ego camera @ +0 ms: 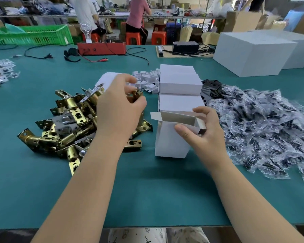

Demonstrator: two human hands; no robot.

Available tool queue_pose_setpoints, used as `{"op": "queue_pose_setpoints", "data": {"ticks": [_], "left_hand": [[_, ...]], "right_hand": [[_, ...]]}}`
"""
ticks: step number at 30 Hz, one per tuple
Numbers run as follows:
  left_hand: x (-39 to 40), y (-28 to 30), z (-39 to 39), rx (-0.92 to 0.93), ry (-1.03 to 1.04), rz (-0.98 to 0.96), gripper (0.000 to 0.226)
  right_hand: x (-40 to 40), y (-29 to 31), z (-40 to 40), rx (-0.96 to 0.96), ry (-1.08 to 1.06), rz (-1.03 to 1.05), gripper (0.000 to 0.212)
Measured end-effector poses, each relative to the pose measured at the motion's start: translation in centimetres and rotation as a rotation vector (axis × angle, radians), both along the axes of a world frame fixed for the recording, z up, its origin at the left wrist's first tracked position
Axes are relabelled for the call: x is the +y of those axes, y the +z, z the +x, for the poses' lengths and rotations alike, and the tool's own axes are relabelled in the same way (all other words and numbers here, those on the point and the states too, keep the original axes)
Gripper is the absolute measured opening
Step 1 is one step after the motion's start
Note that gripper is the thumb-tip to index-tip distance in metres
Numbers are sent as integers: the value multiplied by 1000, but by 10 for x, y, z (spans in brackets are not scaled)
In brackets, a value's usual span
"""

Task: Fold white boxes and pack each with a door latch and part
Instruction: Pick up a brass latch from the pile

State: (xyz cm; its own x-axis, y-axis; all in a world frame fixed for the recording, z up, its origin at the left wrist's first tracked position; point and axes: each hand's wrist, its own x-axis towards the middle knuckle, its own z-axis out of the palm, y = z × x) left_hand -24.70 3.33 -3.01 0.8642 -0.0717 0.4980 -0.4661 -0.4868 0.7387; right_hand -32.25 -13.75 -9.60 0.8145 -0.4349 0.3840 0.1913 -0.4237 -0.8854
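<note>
This looks like the packing step. The open white box (172, 137) stands on the green tabletop (147, 199), right hand (205, 130) pinching its top rim. Just left of the box, the left hand (119, 109) curls its fingers (140, 102) round a brass door latch (136, 96) (above the latch pile (68, 123)). Next, I think, the latch drops into the box.

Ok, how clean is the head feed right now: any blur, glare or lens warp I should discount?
Head view: the wide lens bows the far table edge and stretches both forearms; the left hand and the brass latch in its grip are slightly motion-smeared; the open white box held by the right hand is sharp; the bagged parts glint; lighting is even, shadows soft.
</note>
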Motion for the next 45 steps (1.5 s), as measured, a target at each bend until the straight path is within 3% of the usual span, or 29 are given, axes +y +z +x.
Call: {"op": "queue_pose_setpoints", "data": {"ticks": [6, 12, 19, 23, 33, 37, 45], "left_hand": [[-2, 30, 6, -74, -101, -309, 42], [-11, 37, -4, -33, -462, -518, 43], [-27, 30, -9, 87, -730, -465, 38], [-32, 35, -8, 42, -723, -424, 36], [-25, 33, -10, 50, -753, -455, 41], [-20, 35, -15, -17, -796, -338, 45], [-12, 31, -6, -5, -687, -210, 39]], "right_hand": [[2, -4, 0, 53, 92, 91, 53], [3, -4, 2, 84, 119, 102, 54], [1, -3, 1, 115, 127, 85, 46], [3, -2, -1, 115, 180, 48, 36], [-2, -2, 1, 116, 218, 128, 40], [-1, -1, 1, 119, 231, 115, 43], [0, -2, -1, 123, 248, 74, 43]]}}
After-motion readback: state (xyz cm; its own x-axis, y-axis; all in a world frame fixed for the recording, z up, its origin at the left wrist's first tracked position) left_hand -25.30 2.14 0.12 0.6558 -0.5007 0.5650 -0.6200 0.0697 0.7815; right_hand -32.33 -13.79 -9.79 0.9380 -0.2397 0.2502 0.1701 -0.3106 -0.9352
